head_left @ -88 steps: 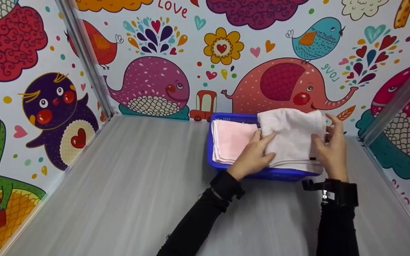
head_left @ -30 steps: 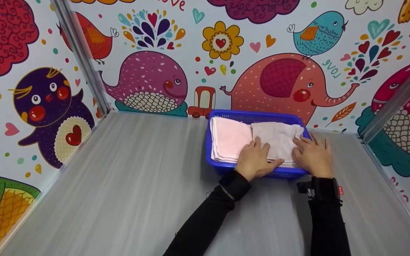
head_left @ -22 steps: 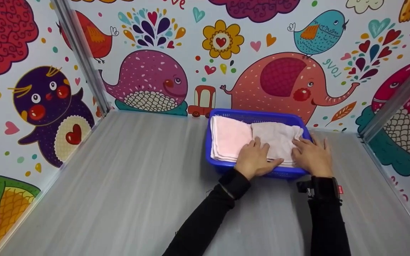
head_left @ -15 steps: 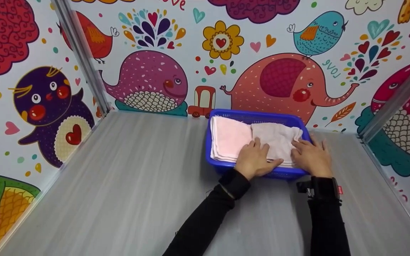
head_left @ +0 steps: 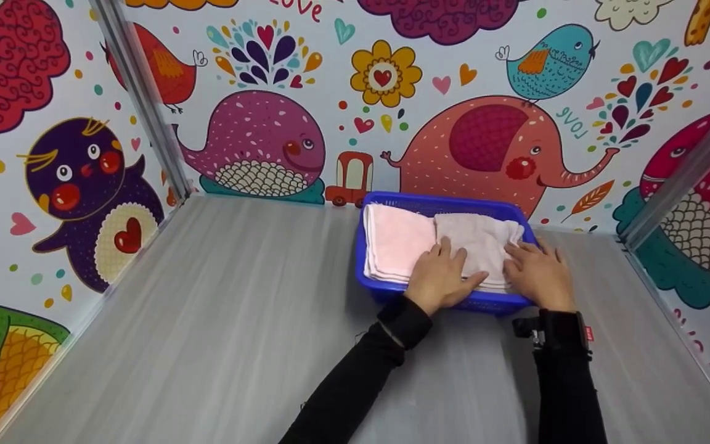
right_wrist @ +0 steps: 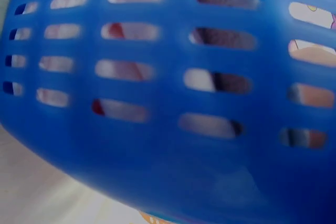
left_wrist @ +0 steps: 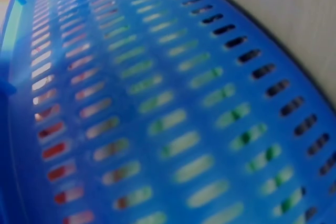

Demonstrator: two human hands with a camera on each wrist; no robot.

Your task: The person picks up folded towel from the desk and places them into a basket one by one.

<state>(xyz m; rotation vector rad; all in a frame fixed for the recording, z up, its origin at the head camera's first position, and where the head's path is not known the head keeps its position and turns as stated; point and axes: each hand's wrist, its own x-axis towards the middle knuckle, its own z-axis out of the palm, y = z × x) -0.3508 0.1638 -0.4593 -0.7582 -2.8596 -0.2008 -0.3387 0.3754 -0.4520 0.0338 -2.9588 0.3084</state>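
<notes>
Two hands (head_left: 444, 277) press a towel (head_left: 477, 243) lying lengthwise front-to-back.

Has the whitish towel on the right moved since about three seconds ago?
Yes. The whitish towel was raised above the blue basket rim then; now it lies down inside, beside the pink towel, under the left hand and right hand.

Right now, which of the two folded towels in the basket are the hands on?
The paler towel on the right side of the blue basket. Left hand and right hand lie flat on it; the pinker towel beside it is untouched.
</notes>
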